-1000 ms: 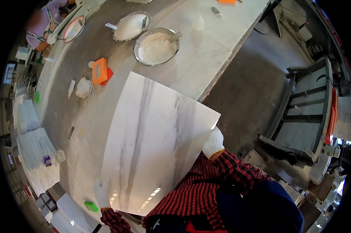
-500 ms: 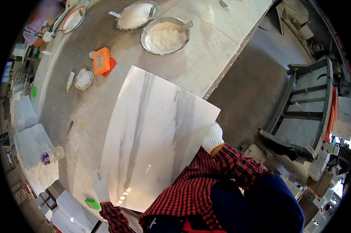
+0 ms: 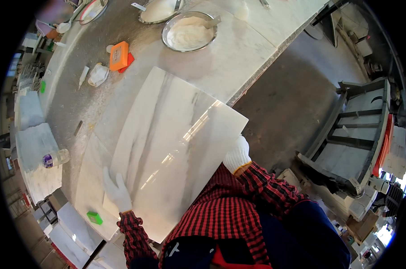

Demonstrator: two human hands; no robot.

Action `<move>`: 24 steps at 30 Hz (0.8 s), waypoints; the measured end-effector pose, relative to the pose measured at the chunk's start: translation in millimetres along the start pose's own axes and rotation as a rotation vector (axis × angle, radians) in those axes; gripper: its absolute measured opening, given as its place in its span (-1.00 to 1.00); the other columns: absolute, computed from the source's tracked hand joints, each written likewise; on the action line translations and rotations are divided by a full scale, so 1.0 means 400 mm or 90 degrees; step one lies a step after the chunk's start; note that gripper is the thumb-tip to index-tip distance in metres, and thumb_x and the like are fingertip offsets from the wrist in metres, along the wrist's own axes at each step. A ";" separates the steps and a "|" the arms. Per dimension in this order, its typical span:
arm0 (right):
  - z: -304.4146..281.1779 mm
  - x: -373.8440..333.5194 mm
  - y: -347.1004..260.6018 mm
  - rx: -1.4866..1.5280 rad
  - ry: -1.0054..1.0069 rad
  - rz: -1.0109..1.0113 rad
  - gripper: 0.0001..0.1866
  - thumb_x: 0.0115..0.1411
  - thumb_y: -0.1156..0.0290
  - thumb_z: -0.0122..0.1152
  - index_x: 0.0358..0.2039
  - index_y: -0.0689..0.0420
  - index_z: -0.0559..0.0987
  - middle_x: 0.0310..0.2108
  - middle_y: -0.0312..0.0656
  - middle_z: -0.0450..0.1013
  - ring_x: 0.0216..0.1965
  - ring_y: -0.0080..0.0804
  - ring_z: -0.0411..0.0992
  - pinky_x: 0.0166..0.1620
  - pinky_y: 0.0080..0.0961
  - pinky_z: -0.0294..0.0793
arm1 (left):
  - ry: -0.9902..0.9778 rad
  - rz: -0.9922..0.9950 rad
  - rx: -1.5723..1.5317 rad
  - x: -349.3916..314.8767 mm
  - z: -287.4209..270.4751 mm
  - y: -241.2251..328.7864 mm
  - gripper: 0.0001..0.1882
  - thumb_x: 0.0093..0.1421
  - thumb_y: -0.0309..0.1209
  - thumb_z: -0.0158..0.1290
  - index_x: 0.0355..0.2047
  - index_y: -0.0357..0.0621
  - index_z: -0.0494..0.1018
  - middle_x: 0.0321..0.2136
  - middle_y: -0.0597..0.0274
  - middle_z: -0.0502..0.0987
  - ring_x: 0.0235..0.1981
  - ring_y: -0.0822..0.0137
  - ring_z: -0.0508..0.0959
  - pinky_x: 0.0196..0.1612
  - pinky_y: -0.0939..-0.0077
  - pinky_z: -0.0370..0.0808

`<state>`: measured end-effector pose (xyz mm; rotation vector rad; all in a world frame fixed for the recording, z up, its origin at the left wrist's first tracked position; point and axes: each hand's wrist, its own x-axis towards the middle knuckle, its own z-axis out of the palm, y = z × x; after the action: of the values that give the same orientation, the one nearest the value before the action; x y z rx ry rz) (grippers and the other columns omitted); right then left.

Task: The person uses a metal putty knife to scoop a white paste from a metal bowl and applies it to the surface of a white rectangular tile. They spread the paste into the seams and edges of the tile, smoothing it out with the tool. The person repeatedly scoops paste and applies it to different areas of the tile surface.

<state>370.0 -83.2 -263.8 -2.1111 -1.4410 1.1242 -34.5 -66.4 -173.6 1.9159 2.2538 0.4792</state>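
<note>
A large polished white marble slab point(image 3: 167, 130) with grey veins lies at an angle over the worktop, its near right part reaching past the table edge against my body. My right hand point(image 3: 237, 152), in a white knitted glove, is closed round the slab's right edge; part of the fingers is hidden by the slab. At the slab's left edge rests my left hand point(image 3: 117, 192), also gloved in white, fingers stretched out and thumb apart. A small green block point(image 3: 95, 218) sits on the worktop just beside my left hand.
Metal bowls of pale paste point(image 3: 189, 33) stand on the dusty worktop point(image 3: 239, 58) at the far side. Left of them are an orange box point(image 3: 119, 56), a white mask-like item point(image 3: 98, 75) and a tube point(image 3: 83, 77). A clear bottle point(image 3: 56, 158) lies far left; a metal frame point(image 3: 346, 134) stands right.
The slab has shifted slightly and its tilt differs, with a long light streak now across its surface. My left hand has moved farther along the left edge, fingers more spread. My right hand keeps its grip.
</note>
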 end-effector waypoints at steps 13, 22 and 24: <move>0.080 0.120 -0.065 1.331 0.136 0.359 -0.64 0.49 0.38 -0.14 0.18 0.18 0.48 0.01 -0.14 0.56 -0.29 -0.47 0.50 -0.31 -0.54 0.52 | -0.174 0.489 -0.113 0.020 0.182 0.643 -0.36 0.29 -0.19 0.18 0.32 -0.14 0.34 0.27 -0.08 0.41 0.29 -0.06 0.40 0.37 0.01 0.23; -0.183 0.048 0.216 1.066 0.209 0.311 -0.62 0.49 0.32 -0.08 0.24 0.14 0.36 -0.46 -0.35 0.32 -0.57 -0.67 0.22 -0.59 -0.72 0.15 | -0.289 0.623 -0.107 -0.026 0.264 0.823 -0.36 0.13 -0.20 0.30 0.21 -0.07 0.42 0.27 -0.02 0.39 0.27 -0.10 0.39 0.37 -0.15 0.19; -0.242 0.044 0.244 1.026 0.196 0.250 -0.63 0.51 0.27 -0.04 0.22 0.16 0.38 -0.45 -0.36 0.34 -0.55 -0.69 0.23 -0.55 -0.73 0.18 | -0.340 0.692 -0.141 -0.036 0.261 0.835 -0.45 0.10 -0.26 0.30 0.11 -0.08 0.48 0.19 0.03 0.45 0.20 -0.04 0.45 0.29 -0.09 0.27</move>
<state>507.5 -94.9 -275.2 -1.1677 0.2230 1.2625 312.5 -19.8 -162.2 2.5715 0.6947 0.2341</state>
